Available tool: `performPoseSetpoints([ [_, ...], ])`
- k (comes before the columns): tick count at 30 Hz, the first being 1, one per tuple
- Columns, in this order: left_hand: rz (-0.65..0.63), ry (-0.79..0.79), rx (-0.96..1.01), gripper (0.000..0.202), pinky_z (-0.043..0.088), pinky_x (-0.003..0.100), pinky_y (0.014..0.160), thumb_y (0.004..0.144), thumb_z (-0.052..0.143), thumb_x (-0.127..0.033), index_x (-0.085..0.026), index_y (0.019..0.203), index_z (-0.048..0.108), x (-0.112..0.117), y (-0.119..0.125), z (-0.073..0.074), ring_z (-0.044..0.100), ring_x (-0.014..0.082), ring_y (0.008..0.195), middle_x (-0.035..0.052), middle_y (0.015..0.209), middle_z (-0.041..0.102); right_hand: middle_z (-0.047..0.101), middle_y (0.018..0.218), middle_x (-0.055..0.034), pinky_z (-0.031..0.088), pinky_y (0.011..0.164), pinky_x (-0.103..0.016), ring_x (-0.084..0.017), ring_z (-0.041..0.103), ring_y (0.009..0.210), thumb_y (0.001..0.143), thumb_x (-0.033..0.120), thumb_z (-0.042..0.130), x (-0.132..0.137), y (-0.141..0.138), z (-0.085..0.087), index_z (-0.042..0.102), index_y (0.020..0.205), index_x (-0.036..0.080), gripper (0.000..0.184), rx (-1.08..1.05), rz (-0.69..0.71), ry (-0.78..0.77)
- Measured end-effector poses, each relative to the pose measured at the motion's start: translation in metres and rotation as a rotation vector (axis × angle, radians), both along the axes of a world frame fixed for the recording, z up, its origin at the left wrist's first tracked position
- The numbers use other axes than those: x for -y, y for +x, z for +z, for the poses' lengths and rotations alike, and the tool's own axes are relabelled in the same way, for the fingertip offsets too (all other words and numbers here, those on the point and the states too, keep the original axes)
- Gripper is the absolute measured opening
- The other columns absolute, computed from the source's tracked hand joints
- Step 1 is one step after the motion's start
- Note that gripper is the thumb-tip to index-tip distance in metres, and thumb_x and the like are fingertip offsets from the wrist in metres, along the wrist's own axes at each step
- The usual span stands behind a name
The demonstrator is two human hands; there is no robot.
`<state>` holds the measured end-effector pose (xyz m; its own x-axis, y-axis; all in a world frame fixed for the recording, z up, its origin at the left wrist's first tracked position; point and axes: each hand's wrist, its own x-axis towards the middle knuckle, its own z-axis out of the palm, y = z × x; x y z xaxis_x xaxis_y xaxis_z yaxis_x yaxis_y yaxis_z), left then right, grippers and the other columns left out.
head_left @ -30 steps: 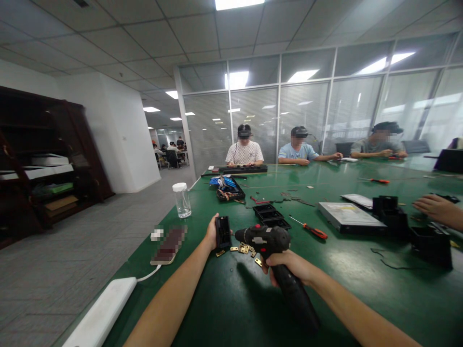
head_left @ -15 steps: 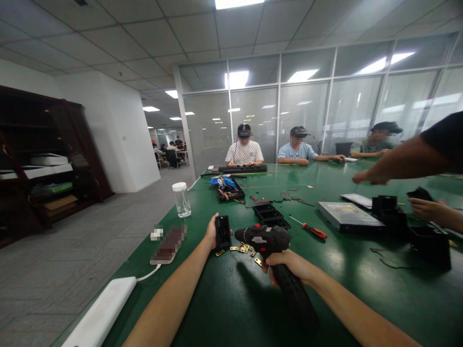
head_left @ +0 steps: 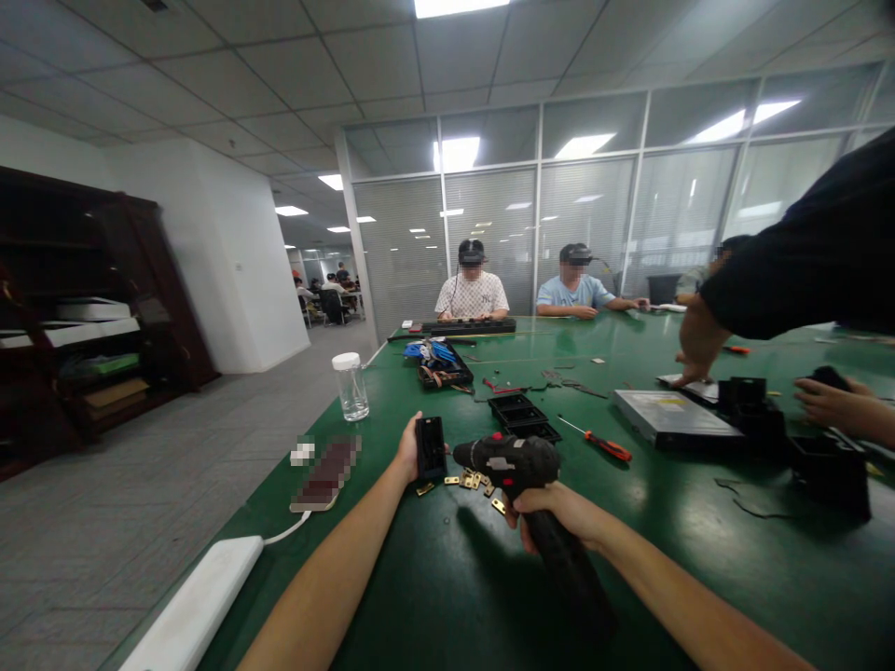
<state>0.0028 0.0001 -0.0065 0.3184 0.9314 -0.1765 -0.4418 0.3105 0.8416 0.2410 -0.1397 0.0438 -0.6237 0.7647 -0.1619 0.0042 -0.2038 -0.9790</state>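
Note:
My left hand (head_left: 409,449) grips a small black rectangular part (head_left: 431,447) and holds it upright on the green table (head_left: 447,578). My right hand (head_left: 559,514) is wrapped round the handle of a black cordless drill (head_left: 514,461), whose nose points left at the black part. Several small brass pieces (head_left: 472,482) lie on the table between and just below the part and the drill.
A clear jar (head_left: 351,386), a phone (head_left: 326,473) and a white power bank (head_left: 196,606) sit along the left edge. A black tray (head_left: 523,415), a red-handled screwdriver (head_left: 607,446) and a flat silver drive (head_left: 671,417) lie beyond. A neighbour's arm (head_left: 699,340) reaches in from the right; other people sit at the far end.
My hands, the drill and the black part stay put. A neighbour's dark-sleeved arm has come in from the right and lowered its hand onto the table by the silver drive.

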Motion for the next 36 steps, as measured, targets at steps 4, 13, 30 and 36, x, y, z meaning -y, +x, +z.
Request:
performPoseSetpoints([
  [4,0.000,0.008,0.009,0.048,0.040,0.032,0.050,0.060,0.034,-0.058,-0.012,0.066,0.049,-0.0010,-0.0006,-0.0014,0.055,0.0220,0.055,0.0091,0.057,0.057,0.055,0.054,-0.0027,0.037,0.040,-0.022,-0.013,0.051,0.043,0.061,0.025,0.042,0.0010,0.0000,0.0011,0.048,0.067,0.011,0.016,-0.004,0.001,0.014],
  [13,0.011,-0.001,-0.019,0.049,0.040,0.031,0.049,0.060,0.033,-0.058,-0.012,0.067,0.049,-0.0005,-0.0001,-0.0003,0.055,0.0222,0.054,0.0097,0.057,0.057,0.055,0.054,-0.0025,0.037,0.041,-0.023,-0.013,0.051,0.044,0.061,0.025,0.043,0.0015,0.0003,0.0016,0.048,0.069,0.011,0.017,0.002,-0.016,0.006],
  [30,0.020,-0.010,-0.011,0.049,0.040,0.032,0.051,0.060,0.033,-0.058,-0.013,0.065,0.050,-0.0019,-0.0004,-0.0022,0.055,0.0222,0.055,0.0085,0.056,0.056,0.054,0.054,-0.0022,0.037,0.040,-0.022,-0.013,0.052,0.044,0.060,0.025,0.043,0.0003,0.0003,0.0002,0.047,0.068,0.011,0.017,-0.001,-0.006,0.001],
  [36,0.009,-0.010,-0.024,0.051,0.040,0.032,0.050,0.058,0.033,-0.060,-0.012,0.065,0.050,-0.0023,-0.0006,-0.0032,0.055,0.0222,0.055,0.0092,0.057,0.057,0.054,0.056,-0.0020,0.036,0.040,-0.022,-0.012,0.051,0.042,0.060,0.025,0.043,0.0004,-0.0006,0.0002,0.048,0.067,0.011,0.017,0.012,-0.014,-0.003],
])
